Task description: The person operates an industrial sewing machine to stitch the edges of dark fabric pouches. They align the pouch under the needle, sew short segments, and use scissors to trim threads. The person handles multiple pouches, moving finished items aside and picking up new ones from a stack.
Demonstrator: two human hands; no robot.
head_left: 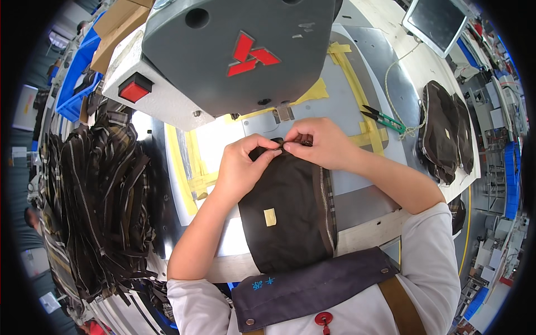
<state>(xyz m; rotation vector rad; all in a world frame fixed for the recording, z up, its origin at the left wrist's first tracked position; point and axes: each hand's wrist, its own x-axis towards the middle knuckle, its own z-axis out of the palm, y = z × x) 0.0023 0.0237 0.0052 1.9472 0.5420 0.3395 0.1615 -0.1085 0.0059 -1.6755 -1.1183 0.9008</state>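
Note:
A dark brown fabric piece (pixel 285 206) with a metal zipper along its right side and a small yellow tape patch hangs from the work plate down over the table's front edge. Both hands pinch its top edge, just below the head of a grey sewing machine (pixel 223 61). My left hand (pixel 245 164) closes thumb and finger on the edge from the left. From the right, my right hand (pixel 321 144) grips the same edge, its fingers curled. The two sets of fingertips nearly meet, and the small bit of fabric between them is partly hidden.
A heap of dark zippered fabric pieces (pixel 100 195) lies at the left. Green-handled thread snips (pixel 385 120) rest right of the yellow-taped plate (pixel 363 106). Further right are more brown pieces (pixel 441 131) and a screen (pixel 438 25). A blue bin (pixel 75 84) stands far left.

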